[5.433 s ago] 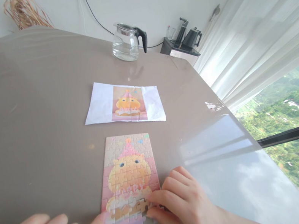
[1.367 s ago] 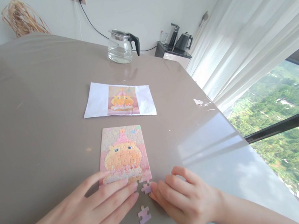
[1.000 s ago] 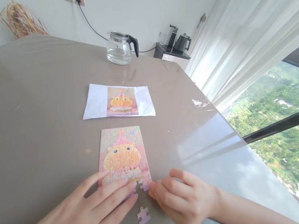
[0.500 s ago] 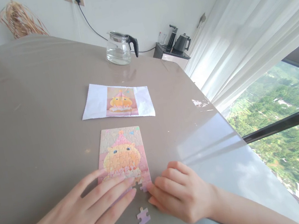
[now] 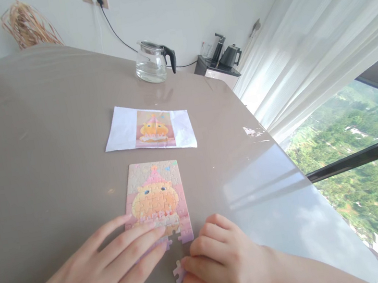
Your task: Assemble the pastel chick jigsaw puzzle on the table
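A jigsaw puzzle of a yellow cartoon character in a pink party hat lies on the table, with one gap in its bottom edge. My left hand rests flat across the lower left of the puzzle, fingers spread, hiding part of it. Just below the gap is a loose lilac puzzle piece. The thumb and index finger of my right hand close on the piece's right side and cover part of it; I cannot tell whether it is lifted off the table.
Beyond the puzzle lies a creased white sheet printed with the same picture. A glass pot of clear liquid with a black handle stands farther back on the grey table. A window and white curtain are on the right.
My right hand has moved from the puzzle's lower right corner down to the loose piece and taken hold of it. My left hand has shifted slightly left, staying on the puzzle.
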Tool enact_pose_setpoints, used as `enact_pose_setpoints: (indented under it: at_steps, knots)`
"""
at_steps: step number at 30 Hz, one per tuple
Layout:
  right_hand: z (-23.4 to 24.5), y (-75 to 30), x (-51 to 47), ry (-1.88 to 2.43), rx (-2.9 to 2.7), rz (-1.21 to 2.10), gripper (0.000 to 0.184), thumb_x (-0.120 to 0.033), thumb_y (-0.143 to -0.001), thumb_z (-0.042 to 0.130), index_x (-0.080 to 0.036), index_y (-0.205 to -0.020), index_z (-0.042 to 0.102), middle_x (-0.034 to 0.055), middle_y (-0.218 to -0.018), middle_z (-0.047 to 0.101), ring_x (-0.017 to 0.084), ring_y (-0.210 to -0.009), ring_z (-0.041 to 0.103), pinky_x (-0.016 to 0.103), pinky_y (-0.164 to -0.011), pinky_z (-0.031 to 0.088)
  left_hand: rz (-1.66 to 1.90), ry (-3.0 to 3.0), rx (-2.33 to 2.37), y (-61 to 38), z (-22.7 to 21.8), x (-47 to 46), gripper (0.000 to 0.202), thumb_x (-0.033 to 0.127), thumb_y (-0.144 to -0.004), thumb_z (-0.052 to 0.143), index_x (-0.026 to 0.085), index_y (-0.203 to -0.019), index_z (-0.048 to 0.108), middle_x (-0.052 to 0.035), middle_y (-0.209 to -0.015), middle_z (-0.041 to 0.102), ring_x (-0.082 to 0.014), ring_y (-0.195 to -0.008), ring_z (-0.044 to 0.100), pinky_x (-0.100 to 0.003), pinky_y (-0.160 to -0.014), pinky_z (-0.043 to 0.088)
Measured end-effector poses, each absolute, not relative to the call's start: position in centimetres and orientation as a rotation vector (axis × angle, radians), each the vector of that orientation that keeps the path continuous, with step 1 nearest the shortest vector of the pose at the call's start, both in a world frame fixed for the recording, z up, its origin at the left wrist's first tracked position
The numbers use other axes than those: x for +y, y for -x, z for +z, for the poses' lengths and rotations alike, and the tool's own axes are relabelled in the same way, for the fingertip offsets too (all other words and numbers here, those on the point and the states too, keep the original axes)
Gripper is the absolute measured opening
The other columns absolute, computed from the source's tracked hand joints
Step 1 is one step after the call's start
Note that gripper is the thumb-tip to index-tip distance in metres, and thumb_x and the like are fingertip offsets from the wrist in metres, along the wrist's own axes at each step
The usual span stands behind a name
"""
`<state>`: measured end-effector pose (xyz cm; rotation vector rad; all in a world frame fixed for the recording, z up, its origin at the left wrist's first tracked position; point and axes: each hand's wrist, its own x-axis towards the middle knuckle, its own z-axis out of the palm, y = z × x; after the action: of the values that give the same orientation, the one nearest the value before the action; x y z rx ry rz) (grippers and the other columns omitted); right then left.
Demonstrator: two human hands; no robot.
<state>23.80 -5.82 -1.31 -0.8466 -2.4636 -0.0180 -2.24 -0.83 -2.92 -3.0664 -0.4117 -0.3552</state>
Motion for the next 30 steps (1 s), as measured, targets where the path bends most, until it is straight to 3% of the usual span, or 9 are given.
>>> enact_pose_setpoints:
  at_steps: [14, 22, 30]
  knots:
    - [-1.1, -24.0, -5.5, 0.969, -2.465, 0.271, 0.019, -0.029, -0.094, 0.054, -0.017, -0.084, 0.065, 0.0018, -0.075, 0.063, 0.014, -0.069, 0.053, 0.03, -0.065, 0.038, -0.343, 3.116, -0.467, 2.1, -3.7, -0.6, 0.085, 0.071, -0.084, 0.038, 0.022, -0.15, 0.017, -0.0004, -0.147, 0.041, -0.0308, -0.129, 0.044, -0.044, -0.119, 0.009]
    - [-1.5, -23.9, -5.2, 0.937, -2.408, 0.122, 0.015, -0.026, -0.092, 0.057, -0.015, -0.085, 0.065, 0.0023, -0.075, 0.064, 0.014, -0.067, 0.052, 0.03, -0.064, 0.037, -0.391, 3.162, -0.496, 2.5, -3.7, -1.0, 0.085, 0.072, -0.082, 0.041, 0.024, -0.15, 0.019, 0.0006, -0.146, 0.042, -0.033, -0.126, 0.047, -0.045, -0.116, 0.019]
    - [-1.8, -23.6, -4.7, 0.928, -2.383, -0.054, 0.011, -0.022, -0.091, 0.06, -0.014, -0.085, 0.065, 0.0013, -0.077, 0.066, 0.013, -0.066, 0.052, 0.031, -0.062, 0.036, -0.406, 3.14, -0.421, 2.0, -3.1, -0.7, 0.082, 0.07, -0.086, 0.036, 0.021, -0.15, 0.018, 0.0006, -0.145, 0.044, -0.03, -0.124, 0.048, -0.042, -0.117, 0.01]
